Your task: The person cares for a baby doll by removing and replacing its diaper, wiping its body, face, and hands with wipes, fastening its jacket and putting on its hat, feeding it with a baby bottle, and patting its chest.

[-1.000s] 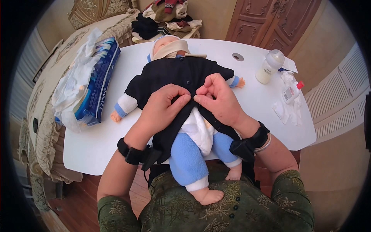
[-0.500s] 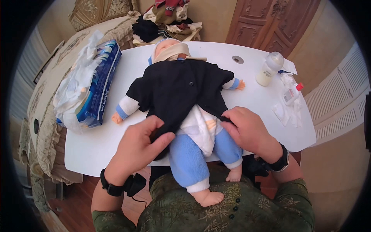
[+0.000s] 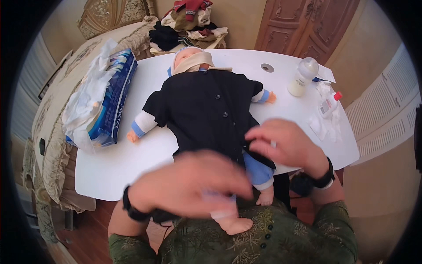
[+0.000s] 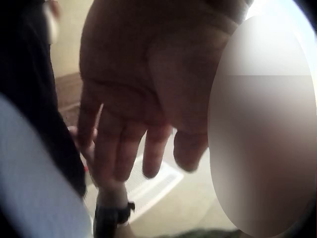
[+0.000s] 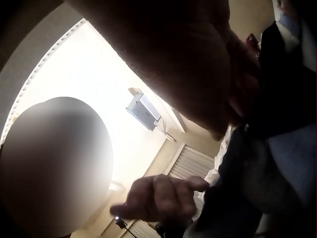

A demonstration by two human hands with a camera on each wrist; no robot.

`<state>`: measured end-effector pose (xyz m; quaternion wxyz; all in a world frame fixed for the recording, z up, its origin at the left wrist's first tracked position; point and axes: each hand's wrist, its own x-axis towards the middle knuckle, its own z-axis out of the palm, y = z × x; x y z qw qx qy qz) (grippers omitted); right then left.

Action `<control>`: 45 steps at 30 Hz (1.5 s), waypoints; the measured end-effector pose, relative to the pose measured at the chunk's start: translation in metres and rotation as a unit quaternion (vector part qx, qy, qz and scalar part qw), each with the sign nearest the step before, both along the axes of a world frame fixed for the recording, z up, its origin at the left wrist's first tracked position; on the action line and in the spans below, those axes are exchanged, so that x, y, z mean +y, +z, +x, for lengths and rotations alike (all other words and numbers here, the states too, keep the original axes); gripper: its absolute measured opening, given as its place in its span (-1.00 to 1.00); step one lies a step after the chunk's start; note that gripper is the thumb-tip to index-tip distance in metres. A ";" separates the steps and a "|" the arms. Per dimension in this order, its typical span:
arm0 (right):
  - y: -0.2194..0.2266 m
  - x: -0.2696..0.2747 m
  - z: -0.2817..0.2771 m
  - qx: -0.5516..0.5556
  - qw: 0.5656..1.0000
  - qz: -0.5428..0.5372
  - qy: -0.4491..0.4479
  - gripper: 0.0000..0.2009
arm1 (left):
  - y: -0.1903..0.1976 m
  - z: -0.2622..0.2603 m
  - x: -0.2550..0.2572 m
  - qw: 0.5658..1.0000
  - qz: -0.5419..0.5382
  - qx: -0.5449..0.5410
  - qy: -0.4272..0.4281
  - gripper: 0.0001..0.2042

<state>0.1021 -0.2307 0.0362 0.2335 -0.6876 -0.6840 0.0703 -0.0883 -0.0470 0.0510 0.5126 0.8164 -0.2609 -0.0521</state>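
A baby doll [image 3: 187, 59] lies on its back with bare feet toward the person. Its black buttoned top [image 3: 198, 105] now covers the belly, over white-and-blue fleece clothing [image 3: 259, 169]. The left hand [image 3: 198, 182], blurred by motion, passes over the lower hem and hides most of one leg. Its fingers hang straight and spread in the left wrist view, with nothing in them. The right hand [image 3: 285, 143] hovers at the top's side edge near a lower button, fingers loosely bent, fingertips right over the cloth. A beige cloth [image 3: 193, 61] lies across the doll's chin and neck.
On the white table [image 3: 114, 171], a blue diaper pack [image 3: 118, 97] with loose white diapers stands at left. A baby bottle [image 3: 303, 77] and a small red-capped bottle [image 3: 329, 105] on crumpled tissue stand at right. Folded clothes [image 3: 189, 26] are piled behind.
Both hands have come down from the top's middle buttons to its hem. The front panels, parted before, now hang lower over the belly. The left hand has released the hem and moved right.
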 end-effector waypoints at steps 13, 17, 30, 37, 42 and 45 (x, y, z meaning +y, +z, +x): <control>-0.069 0.034 0.025 0.233 0.961 0.015 -0.147 -0.33 | -0.115 -0.007 0.004 0.833 -0.183 0.014 0.522 -0.23; -0.069 0.037 0.043 0.484 0.861 -0.102 -0.116 -0.28 | -0.084 -0.017 0.030 0.790 -0.360 0.276 0.413 -0.28; -0.048 0.104 0.052 0.623 0.768 -0.083 -0.124 -0.42 | -0.093 0.055 0.076 0.700 -0.575 0.233 0.353 -0.36; -0.031 0.106 0.049 0.614 0.787 0.014 -0.060 -0.52 | -0.087 0.053 0.096 0.754 -0.512 0.168 0.375 -0.30; -0.022 0.093 0.037 0.557 0.803 0.211 0.016 -0.45 | -0.086 0.031 0.093 0.832 -0.473 0.047 0.287 -0.07; -0.027 0.087 0.036 0.601 0.765 0.233 0.009 -0.42 | -0.109 0.024 0.078 0.845 -0.421 0.168 0.282 -0.07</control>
